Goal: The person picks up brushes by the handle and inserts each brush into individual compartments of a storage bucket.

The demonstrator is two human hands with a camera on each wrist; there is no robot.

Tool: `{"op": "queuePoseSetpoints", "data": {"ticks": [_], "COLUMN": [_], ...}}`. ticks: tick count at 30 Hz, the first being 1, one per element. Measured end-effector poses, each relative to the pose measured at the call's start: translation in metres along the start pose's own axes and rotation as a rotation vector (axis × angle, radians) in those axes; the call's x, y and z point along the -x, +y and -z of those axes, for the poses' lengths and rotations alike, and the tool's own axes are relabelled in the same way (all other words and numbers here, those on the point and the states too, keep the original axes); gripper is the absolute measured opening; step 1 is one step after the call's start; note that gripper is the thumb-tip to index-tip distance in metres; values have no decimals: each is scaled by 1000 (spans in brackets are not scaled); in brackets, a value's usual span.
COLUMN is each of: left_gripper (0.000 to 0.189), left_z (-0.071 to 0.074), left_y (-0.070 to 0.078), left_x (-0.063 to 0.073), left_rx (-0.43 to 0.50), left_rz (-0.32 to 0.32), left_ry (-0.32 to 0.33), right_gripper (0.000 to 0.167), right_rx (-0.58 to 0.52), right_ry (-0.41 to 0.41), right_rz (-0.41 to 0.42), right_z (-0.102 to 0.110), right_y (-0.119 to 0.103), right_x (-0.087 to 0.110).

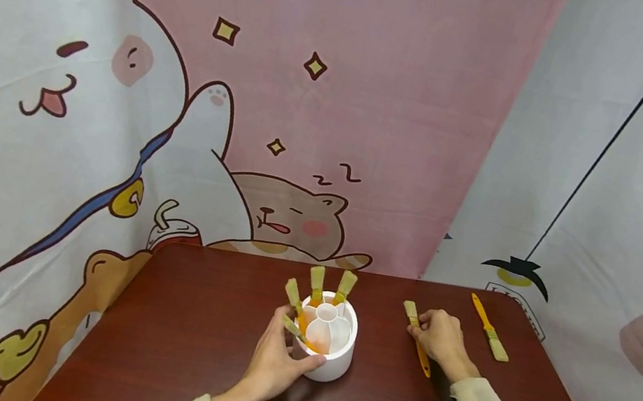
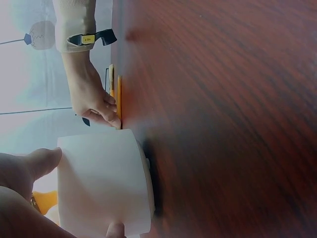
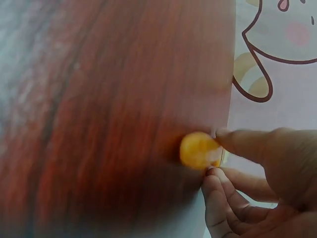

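A round white divided holder [image 1: 340, 363] stands on the table, with petal-shaped compartments around a small central cup. Several flat paintbrushes [image 1: 318, 278] with orange handles stand in its left and far compartments, bristles up. My left hand [image 1: 272, 359] grips the holder from its left side, thumb at the near rim; in the left wrist view its wall [image 2: 99, 178] fills the lower part. To the right, my right hand [image 1: 444, 338] pinches another orange-handled paintbrush [image 1: 422, 361] near its middle, pale bristles pointing away. The right wrist view shows that handle's rounded orange end [image 3: 198, 150] between thumb and fingers.
One more orange-handled paintbrush [image 1: 491, 328] lies on the dark red-brown table [image 1: 199, 322], right of my right hand, near the far right corner. A cartoon-printed cloth [image 1: 409, 137] hangs behind the table and along its sides.
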State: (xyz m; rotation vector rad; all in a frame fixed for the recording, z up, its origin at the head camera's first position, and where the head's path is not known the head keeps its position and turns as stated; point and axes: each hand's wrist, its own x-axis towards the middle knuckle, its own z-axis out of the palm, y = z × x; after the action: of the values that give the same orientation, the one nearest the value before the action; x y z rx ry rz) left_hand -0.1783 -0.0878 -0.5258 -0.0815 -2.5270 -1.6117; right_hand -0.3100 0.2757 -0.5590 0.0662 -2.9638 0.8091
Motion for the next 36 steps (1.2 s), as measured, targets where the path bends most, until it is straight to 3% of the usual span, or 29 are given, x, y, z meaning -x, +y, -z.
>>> {"op": "queuePoseSetpoints", "data": {"ticks": [10,23,36], "left_gripper": [95,94,92], "left_z": [-2,2,6], "left_y": [-3,0,-2], "left_x": [0,1,-2], "left_rx": [7,12,55], "left_rz": [-25,-10,-6], "left_ry": [7,-13,-54], "right_gripper": [28,27,22], "right_rx": [-40,-106,-132], "right_ry": [24,62,140], "right_rz": [-7,5,89], "right_z": [1,9,22], "right_y": [-2,-7,-21], "right_x": [1,4,13]}}
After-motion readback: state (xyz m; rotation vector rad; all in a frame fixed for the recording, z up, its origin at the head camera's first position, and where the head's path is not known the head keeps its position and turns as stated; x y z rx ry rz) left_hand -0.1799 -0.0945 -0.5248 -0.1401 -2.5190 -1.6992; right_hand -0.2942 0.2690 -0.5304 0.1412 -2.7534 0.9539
